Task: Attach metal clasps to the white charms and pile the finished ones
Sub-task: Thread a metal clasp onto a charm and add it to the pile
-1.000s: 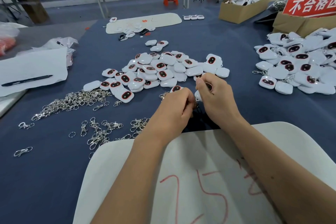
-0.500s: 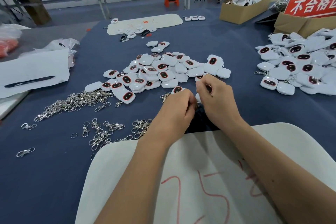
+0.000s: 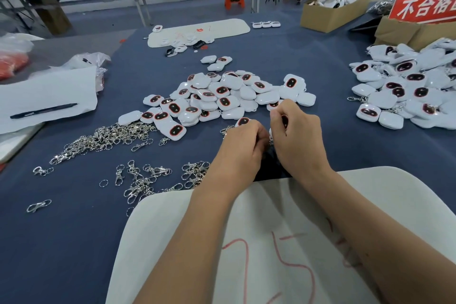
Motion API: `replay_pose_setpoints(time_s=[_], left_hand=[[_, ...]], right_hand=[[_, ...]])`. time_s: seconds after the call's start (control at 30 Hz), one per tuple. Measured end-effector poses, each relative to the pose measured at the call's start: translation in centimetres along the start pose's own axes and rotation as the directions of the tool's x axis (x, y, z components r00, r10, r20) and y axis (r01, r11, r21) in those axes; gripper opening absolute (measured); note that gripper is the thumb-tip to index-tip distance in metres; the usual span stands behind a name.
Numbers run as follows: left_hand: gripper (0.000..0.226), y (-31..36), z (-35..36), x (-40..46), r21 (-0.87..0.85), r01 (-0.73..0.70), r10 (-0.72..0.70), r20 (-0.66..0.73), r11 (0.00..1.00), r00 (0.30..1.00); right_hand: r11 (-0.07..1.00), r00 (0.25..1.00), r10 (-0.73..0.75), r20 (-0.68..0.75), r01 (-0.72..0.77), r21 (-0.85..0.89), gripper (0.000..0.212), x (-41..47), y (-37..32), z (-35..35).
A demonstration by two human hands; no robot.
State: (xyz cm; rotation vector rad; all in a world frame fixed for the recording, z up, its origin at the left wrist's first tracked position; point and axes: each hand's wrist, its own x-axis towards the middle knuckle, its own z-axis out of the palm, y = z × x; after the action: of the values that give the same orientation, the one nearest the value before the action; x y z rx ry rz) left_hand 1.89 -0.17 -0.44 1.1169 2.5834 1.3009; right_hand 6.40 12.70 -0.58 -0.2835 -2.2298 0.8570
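Observation:
Both hands meet at the middle of the blue table. My right hand (image 3: 297, 138) holds a white charm (image 3: 284, 121) with a dark red-rimmed face, mostly hidden by the fingers. My left hand (image 3: 243, 149) has its fingers curled against it, pinching a small metal clasp (image 3: 271, 141) that barely shows between the hands. A loose heap of white charms (image 3: 222, 96) lies just beyond my hands. Silver clasps (image 3: 103, 137) are strewn to the left. A bigger pile of charms with clasps attached (image 3: 407, 91) sits at the right.
A white board (image 3: 283, 242) with red writing lies under my forearms. A paper sheet with a pen (image 3: 44, 110) is at the left. Cardboard boxes (image 3: 330, 16) and a red sign (image 3: 427, 5) stand at the back right. Another white board (image 3: 197, 32) lies further back.
Both hands stay together in the same spot, with only slight finger movements on the charm and clasp.

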Motion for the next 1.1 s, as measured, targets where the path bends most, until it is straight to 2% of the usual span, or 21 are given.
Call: replay_pose_setpoints(time_s=[0.07,0.17,0.3,0.43,0.53,0.8,1.1], left_hand=[[0.015,-0.1,0.1,0.0,-0.003,-0.026,0.026,-0.014,1.0,1.0],[0.016,-0.2,0.3,0.0,-0.026,-0.09,0.088,-0.074,0.996,0.993],[0.011,-0.4,0.6,0.2,-0.107,-0.153,0.137,-0.145,0.982,0.98],[0.025,-0.6,0.5,0.2,-0.139,-0.186,0.162,-0.168,0.973,0.972],[0.02,-0.7,0.4,0.5,-0.08,-0.23,0.205,-0.242,0.97,0.948],[0.016,-0.4,0.3,0.5,-0.027,-0.284,0.265,-0.286,0.959,0.921],[0.016,-0.5,0.7,0.6,-0.046,-0.181,0.158,-0.311,0.982,0.937]], right_hand=[[1.0,1.0,0.018,-0.022,-0.018,0.014,0.028,0.0,0.0,0.0],[0.986,0.99,0.136,-0.032,-0.132,0.105,0.031,0.3,0.3,-0.1],[0.926,0.956,0.291,0.04,-0.292,0.241,0.03,0.7,0.8,-0.4],[0.858,0.928,0.363,0.09,-0.37,0.356,0.037,1.0,0.7,-0.6],[0.832,0.918,0.377,0.123,-0.394,0.391,0.036,1.0,0.6,-0.7],[0.82,0.918,0.367,0.15,-0.395,0.415,0.038,0.8,1.1,-0.4],[0.832,0.927,0.347,0.142,-0.374,0.41,0.038,0.7,1.2,-0.4]])
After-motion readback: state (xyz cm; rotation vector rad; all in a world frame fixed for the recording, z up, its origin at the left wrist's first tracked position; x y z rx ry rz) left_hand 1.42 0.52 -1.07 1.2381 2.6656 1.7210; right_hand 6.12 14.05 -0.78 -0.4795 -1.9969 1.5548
